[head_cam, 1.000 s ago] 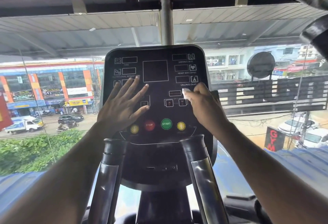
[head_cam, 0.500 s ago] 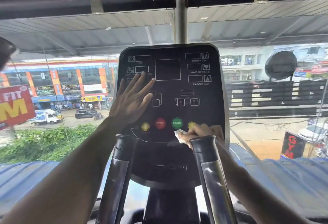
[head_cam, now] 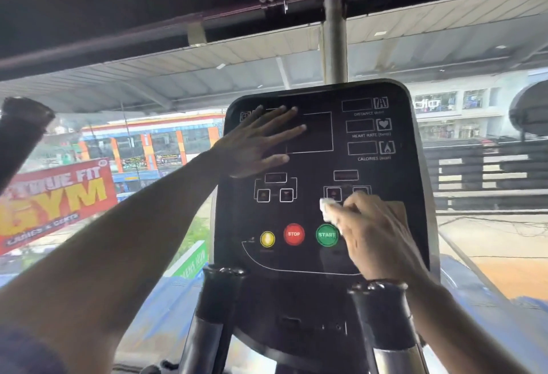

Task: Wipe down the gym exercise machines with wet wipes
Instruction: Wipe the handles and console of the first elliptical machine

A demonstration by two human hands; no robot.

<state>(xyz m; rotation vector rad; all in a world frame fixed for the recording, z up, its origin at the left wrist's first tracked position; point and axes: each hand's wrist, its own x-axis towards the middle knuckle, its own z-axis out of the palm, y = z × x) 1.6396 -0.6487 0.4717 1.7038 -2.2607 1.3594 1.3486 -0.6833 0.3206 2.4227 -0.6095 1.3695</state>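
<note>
We press the wipe (head_cam: 328, 210), soft, light and limp, bunched under curled right hand (head_cam: 372, 232) fingers on the console (head_cam: 394, 183) by START (head_cam: 326, 234), while our left hand (head_cam: 258, 143), fingers spread flat, steadies its top.

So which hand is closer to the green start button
Right. The right hand holds the wipe right beside the start button; the left hand lies flat higher up the console.

Left hand (head_cam: 255, 142) flat on console (head_cam: 385, 183), right hand (head_cam: 376, 231) pressing wipe (head_cam: 327, 210)
</note>
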